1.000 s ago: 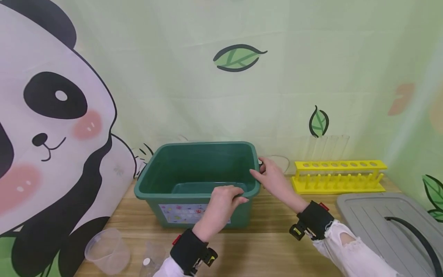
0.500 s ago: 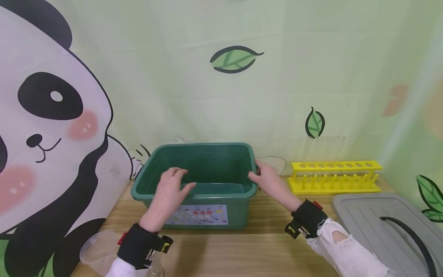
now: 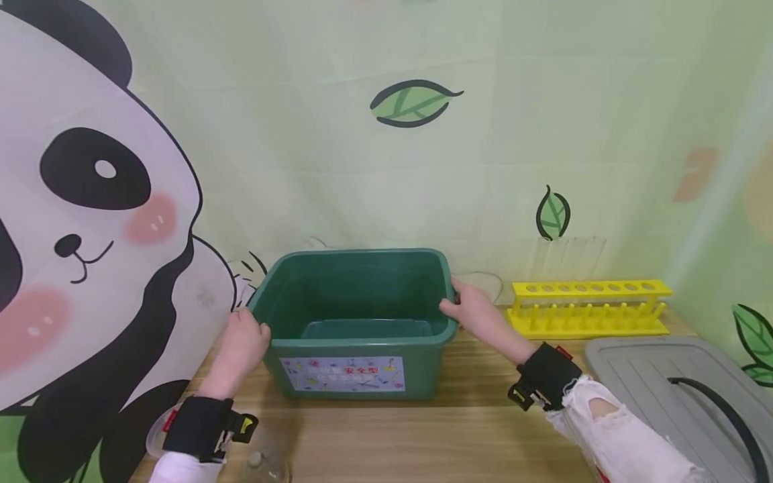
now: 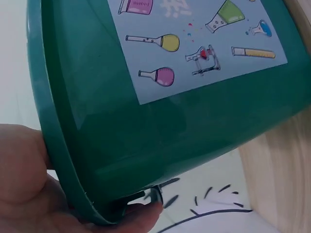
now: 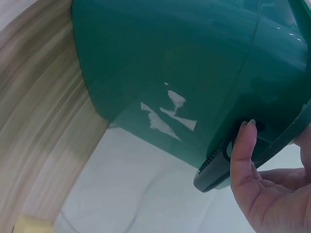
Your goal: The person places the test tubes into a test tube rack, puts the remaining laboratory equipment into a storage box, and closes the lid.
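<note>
A green plastic storage bin stands upright on the wooden table, its inside facing up, with a label of lab-glassware drawings on the front. At its left end my left hand grips the rim; in the left wrist view the fingers reach beneath the rim by a side latch. My right hand holds the right end, thumb at the rim. In the right wrist view a finger hooks at the dark latch there. Torn white sticker scraps cling to that end wall.
Right of the bin is a yellow test-tube rack with glass tubes. A grey lid with a black handle lies in front of it. A clear cup, partly hidden, and a clear bottle are at the near left.
My left hand has moved left from the bin's front right, across its front, and taken hold of the left end. The right hand stays at the right end; the bin has hardly moved.
</note>
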`<state>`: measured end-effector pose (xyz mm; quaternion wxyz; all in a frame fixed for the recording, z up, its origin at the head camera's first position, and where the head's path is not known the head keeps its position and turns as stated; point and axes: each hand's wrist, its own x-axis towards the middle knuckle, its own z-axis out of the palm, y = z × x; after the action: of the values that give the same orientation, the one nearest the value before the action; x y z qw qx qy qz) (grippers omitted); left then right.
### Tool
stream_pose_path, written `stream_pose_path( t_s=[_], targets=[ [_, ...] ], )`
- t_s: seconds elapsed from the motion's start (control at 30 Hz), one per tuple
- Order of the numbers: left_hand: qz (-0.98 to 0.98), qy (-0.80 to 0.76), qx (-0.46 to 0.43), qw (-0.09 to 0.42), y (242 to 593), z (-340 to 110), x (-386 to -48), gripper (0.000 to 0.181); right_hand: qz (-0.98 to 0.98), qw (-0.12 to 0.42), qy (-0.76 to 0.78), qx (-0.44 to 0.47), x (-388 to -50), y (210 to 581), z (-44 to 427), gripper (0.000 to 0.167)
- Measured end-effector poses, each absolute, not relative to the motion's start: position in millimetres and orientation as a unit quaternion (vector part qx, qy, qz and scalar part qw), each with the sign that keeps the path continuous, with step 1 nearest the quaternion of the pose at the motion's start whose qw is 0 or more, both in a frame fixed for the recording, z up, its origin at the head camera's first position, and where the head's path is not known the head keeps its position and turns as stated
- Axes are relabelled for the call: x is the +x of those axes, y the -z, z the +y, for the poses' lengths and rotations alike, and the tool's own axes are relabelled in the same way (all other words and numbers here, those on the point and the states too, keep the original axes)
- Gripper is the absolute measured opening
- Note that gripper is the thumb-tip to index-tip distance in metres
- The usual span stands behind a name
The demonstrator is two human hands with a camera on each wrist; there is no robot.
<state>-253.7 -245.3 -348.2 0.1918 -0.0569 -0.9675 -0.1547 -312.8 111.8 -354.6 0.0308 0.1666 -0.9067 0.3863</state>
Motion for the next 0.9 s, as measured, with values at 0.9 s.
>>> stream_pose_path(
  t_s=[0.9],
  targets=[
    [-0.976,0.155,-0.021,0.152,338,-169,-220,0.055,-0.921,0.052,-0.333,0.196,-291,351,201,0.055]
  ],
)
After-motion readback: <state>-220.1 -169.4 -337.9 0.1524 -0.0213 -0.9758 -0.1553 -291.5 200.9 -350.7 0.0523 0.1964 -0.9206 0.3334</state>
